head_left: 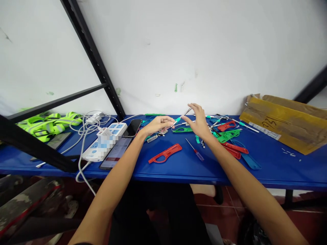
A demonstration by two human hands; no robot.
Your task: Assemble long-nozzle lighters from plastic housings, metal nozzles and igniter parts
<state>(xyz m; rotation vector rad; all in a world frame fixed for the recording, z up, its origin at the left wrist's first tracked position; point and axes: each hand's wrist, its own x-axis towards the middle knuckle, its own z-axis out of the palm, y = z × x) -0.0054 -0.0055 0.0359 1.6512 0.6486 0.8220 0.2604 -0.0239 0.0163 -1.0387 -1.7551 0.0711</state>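
While loose parts lie scattered across the blue worktop (217,170), you hold a thin metal rod (186,113) above it, seen here from the head camera. The work looks partway along: the rod carries its teal collar (177,120), but no casing encloses it. Taking the rod as the clock's centre, a red casing (168,151) lies flat and detached at seven o'clock, a screwdriver (198,155) untouched at five. Between three and four o'clock, green casings (228,136), red casings (236,149) and blue casings (250,160) overlap in a pile, apparently unassembled; how many pieces remain cannot be counted.

The fingers of your left hand (158,124) are closed on the rod near the collar, at its lower end. Those of your right hand (199,120) curve around the upper tip at one o'clock, thumb and index finger clearly parted; whether they grip the metal or merely steady it, you cannot tell from here. A phone (115,154) rests at eight o'clock beside a power strip (116,131), with a cardboard box (283,126) at three.
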